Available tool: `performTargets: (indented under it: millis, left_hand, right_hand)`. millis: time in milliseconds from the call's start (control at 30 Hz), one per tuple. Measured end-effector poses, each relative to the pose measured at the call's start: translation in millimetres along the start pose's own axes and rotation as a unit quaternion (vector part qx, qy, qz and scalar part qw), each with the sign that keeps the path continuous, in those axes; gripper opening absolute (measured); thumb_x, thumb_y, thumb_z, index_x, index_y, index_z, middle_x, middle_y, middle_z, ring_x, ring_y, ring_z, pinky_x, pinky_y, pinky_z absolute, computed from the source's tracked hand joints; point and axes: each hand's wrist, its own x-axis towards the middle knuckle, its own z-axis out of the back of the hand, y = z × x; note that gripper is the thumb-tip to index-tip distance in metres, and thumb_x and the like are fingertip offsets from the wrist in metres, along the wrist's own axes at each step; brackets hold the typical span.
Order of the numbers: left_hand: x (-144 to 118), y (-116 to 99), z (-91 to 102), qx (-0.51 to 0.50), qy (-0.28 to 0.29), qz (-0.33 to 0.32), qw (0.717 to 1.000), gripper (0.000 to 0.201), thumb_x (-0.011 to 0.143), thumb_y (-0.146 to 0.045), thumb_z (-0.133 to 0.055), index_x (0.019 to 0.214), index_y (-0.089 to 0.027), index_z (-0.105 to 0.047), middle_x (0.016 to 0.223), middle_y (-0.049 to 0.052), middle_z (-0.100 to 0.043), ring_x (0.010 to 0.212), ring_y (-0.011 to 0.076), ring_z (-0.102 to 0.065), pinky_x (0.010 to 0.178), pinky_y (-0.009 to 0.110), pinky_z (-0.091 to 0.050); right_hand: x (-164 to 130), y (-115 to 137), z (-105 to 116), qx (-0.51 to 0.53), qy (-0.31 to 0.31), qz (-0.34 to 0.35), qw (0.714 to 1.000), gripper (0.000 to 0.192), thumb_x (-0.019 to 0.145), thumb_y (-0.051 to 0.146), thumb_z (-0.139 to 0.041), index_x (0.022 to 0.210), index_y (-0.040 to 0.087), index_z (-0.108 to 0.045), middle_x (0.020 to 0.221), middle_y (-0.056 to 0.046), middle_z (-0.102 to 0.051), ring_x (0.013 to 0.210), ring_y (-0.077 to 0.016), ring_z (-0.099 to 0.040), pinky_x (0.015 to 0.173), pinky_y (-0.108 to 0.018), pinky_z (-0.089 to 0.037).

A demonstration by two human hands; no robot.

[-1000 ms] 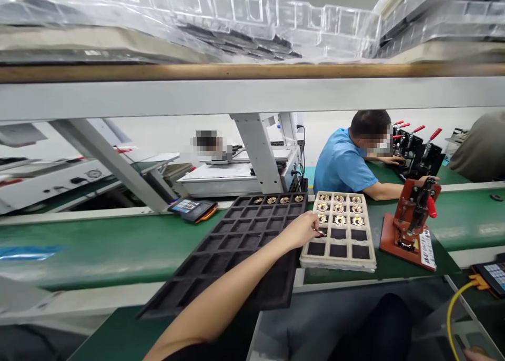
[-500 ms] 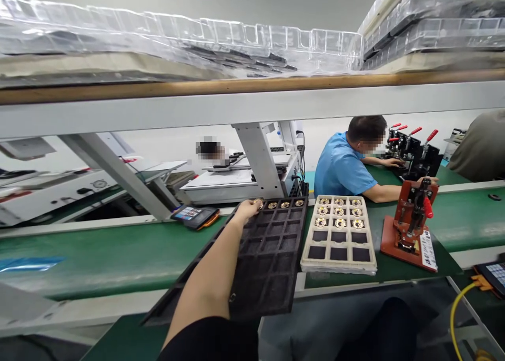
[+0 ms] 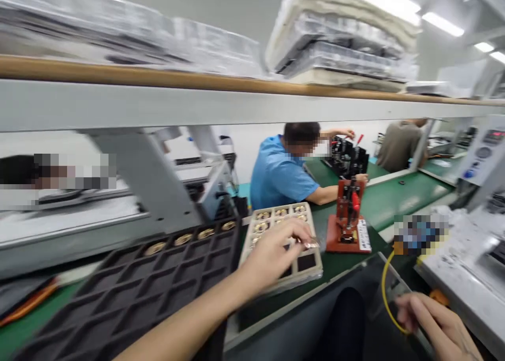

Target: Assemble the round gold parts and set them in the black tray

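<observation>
My left hand (image 3: 276, 253) reaches over the cream tray (image 3: 272, 283), its thumb and fingers pinched on a gold ring-shaped part (image 3: 311, 243) at the tray's right side. Several more gold parts sit in the tray's far compartments; my hand covers some of the others. Left of it lies the black compartment tray (image 3: 158, 295), with gold parts (image 3: 182, 239) along its far row. Low on the right, my right hand (image 3: 436, 321) is in the air by the yellow cable (image 3: 384, 287), fingers curled together; whether they hold anything is hidden.
A red toggle-clamp fixture (image 3: 347, 224) stands on the green bench right of the cream tray. Beyond it a person in a blue shirt (image 3: 276, 166) works at black clamps (image 3: 347, 156). A shelf beam (image 3: 236, 103) with stacked clear trays crosses above.
My left hand has left the far row of the black tray and moved right to the cream tray. My right hand has come into view. The camera has turned right.
</observation>
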Motion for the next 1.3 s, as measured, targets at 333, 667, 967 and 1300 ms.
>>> performTargets:
  millis: [333, 667, 967, 1300]
  left_hand:
    - [67.2, -105.9, -151.4, -0.048, 0.111, -0.472, 0.873, 0.022, 0.115, -0.017, -0.045, 0.123, -0.017, -0.066, 0.106, 0.014, -0.080, 0.099, 0.0243, -0.077, 0.090, 0.034, -0.065]
    - [89.1, -174.1, -273.9, -0.176, 0.236, -0.485, 0.823, 0.022, 0.110, -0.014, -0.049, 0.123, -0.022, -0.065, 0.112, 0.011, -0.074, 0.102, 0.0231, -0.074, 0.091, 0.033, -0.064]
    - [179.8, -275.1, -440.2, -0.095, 0.389, -0.355, 0.845, 0.034, 0.098, -0.028, -0.075, 0.129, -0.015, -0.070, 0.133, 0.018, -0.069, 0.124, 0.0336, -0.066, 0.114, 0.052, -0.053]
    - [221.2, -323.6, -537.4, 0.076, 0.555, -0.302, 0.771, 0.033, 0.105, -0.038, -0.072, 0.131, -0.017, -0.070, 0.131, 0.010, -0.073, 0.111, 0.0268, -0.074, 0.095, 0.047, -0.065]
  right_hand:
    - [-12.1, 63.0, 30.2, 0.043, -0.104, 0.079, 0.990, 0.036, 0.090, 0.031, -0.086, 0.124, 0.026, -0.076, 0.091, 0.001, -0.067, 0.073, -0.0154, -0.062, 0.068, -0.028, -0.055]
    - [-85.5, 24.8, 104.9, -0.084, -0.341, 0.036, 0.936, 0.033, 0.082, 0.028, -0.080, 0.114, 0.023, -0.075, 0.079, 0.000, -0.067, 0.065, -0.0167, -0.061, 0.060, -0.029, -0.053]
    - [-191.0, 22.4, 165.5, -0.144, -0.528, -0.023, 0.837, 0.035, 0.083, 0.034, -0.081, 0.115, 0.022, -0.075, 0.080, -0.002, -0.069, 0.066, -0.0185, -0.061, 0.057, -0.029, -0.054]
    - [-235.7, 32.3, 201.8, -0.169, -0.557, -0.059, 0.811, 0.037, 0.086, 0.041, -0.083, 0.118, 0.022, -0.077, 0.087, -0.004, -0.074, 0.073, -0.0213, -0.068, 0.063, -0.031, -0.060]
